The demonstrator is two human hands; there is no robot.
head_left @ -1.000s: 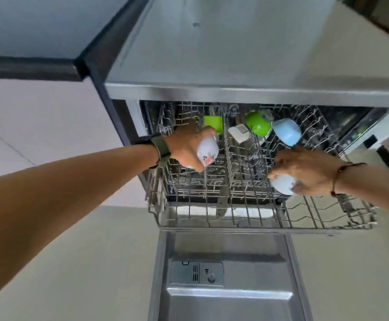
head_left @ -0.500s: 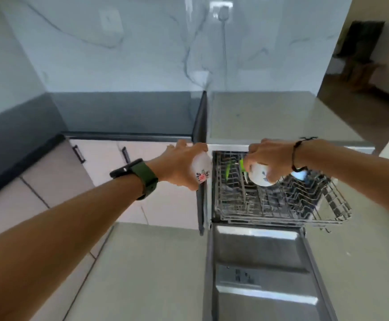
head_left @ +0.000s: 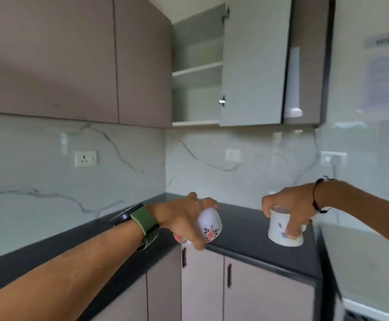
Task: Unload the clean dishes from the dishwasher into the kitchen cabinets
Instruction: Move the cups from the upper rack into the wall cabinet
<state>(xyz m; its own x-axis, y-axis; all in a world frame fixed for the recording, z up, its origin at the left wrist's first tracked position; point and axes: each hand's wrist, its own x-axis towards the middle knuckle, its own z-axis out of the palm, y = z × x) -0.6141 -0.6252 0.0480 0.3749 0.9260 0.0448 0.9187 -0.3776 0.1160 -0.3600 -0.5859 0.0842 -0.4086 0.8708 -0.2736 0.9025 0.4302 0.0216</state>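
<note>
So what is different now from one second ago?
Both hands lifted their cups out of the dishwasher rack and up to counter height, facing the open cabinet. The rack is out of view now. Unchanged: the left hand grips the rose cup, the right hand the blue-flower cup.

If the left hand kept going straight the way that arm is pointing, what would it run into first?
Probably the marble backsplash above the black countertop, near the corner. The left hand, holding a rose-patterned cup, points forward across the counter with nothing visible between. Depth is hard to judge in this one view.
</note>
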